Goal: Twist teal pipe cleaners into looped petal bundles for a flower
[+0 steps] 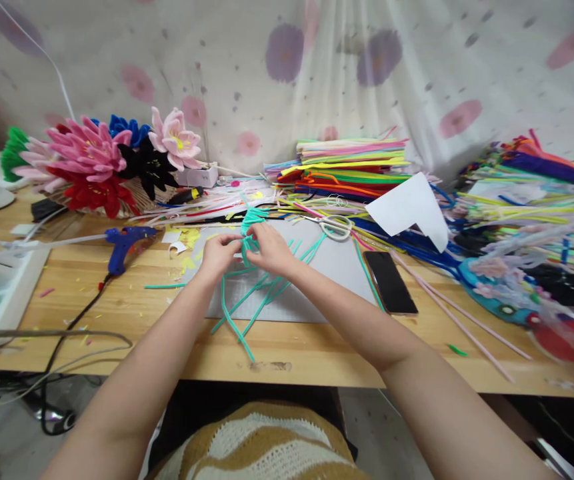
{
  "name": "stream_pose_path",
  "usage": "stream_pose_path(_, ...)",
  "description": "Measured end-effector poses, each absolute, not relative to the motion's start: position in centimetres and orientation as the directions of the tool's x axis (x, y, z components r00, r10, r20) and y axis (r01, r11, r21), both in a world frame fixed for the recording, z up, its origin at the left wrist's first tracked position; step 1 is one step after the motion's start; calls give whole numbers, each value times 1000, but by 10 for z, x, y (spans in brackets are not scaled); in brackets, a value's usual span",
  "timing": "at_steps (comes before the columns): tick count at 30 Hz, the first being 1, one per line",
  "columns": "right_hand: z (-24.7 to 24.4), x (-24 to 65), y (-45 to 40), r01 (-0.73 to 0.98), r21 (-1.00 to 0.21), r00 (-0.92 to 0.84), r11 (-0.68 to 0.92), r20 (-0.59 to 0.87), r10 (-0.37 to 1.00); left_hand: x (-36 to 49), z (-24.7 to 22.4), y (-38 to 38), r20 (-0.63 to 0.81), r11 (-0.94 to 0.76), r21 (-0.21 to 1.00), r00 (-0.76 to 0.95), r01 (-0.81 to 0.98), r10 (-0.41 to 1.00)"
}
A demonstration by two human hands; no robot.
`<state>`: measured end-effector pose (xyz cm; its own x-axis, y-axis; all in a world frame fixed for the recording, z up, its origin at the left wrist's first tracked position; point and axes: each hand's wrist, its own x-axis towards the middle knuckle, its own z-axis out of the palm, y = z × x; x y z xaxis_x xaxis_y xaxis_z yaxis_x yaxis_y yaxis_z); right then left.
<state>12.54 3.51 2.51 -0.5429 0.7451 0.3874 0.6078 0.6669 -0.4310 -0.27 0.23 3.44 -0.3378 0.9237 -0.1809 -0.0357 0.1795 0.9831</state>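
Head view: left hand [219, 255] and right hand [273, 249] pinch a teal fuzzy-stem piece [249, 245], fingers nearly closed; they partly cover it, obscuring exact fingertip contact.

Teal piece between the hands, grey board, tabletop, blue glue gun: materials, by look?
Teal piece: probably chenille stems, matte; thin, bent, soft-looking strands. Any wire core can't be seen.
Grey board: card or plastic, can't tell; flat, smooth, plain face.
Tabletop: wood or wood-look laminate; pale, with grain lines.
Blue glue gun: likely moulded plastic; solid, opaque colour.
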Motion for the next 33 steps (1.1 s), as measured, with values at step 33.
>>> stream_pose_path(33,9,141,47,443,-192,-722,876,502,476,-1,42,-1,-338,342,939,-299,-40,892)
